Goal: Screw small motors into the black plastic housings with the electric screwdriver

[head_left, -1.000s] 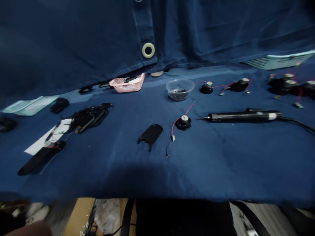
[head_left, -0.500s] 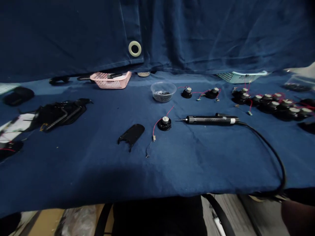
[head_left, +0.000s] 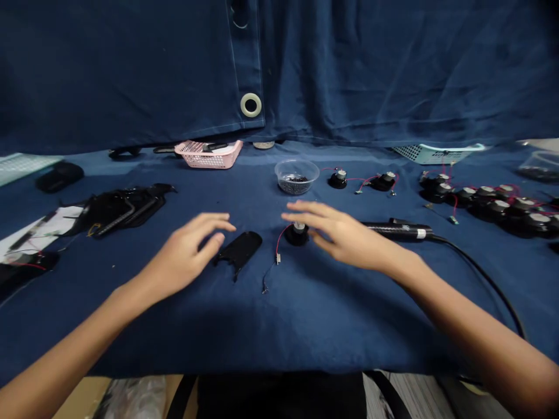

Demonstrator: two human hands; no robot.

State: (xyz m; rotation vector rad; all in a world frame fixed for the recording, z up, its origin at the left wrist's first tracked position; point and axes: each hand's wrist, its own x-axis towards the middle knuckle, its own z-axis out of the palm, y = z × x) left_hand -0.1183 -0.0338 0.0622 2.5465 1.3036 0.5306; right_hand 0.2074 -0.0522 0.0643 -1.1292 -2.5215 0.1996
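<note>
My left hand point(head_left: 192, 247) hovers with fingers apart just left of a black plastic cover point(head_left: 240, 250) that lies on the blue cloth. It holds nothing. My right hand point(head_left: 336, 235) is also empty, its fingers stretched out over a small round black speaker point(head_left: 297, 234) with a silvery magnet on top. From that speaker a red wire runs to a small connector point(head_left: 278, 259). Partly behind my right hand lies a black electric screwdriver point(head_left: 399, 231), its tip hidden and its cable trailing right.
A clear bowl of small dark screws point(head_left: 297, 177) stands behind the speaker. More wired speakers point(head_left: 498, 203) crowd the right side. Black plastic parts point(head_left: 126, 209) lie at left. A pink basket point(head_left: 209, 156) and a mint basket point(head_left: 437, 154) stand at the back by the blue curtain point(head_left: 349, 70).
Both my hands have come into view from below and now reach over the cover and the speaker. The view has shifted slightly; the things on the cloth lie as before.
</note>
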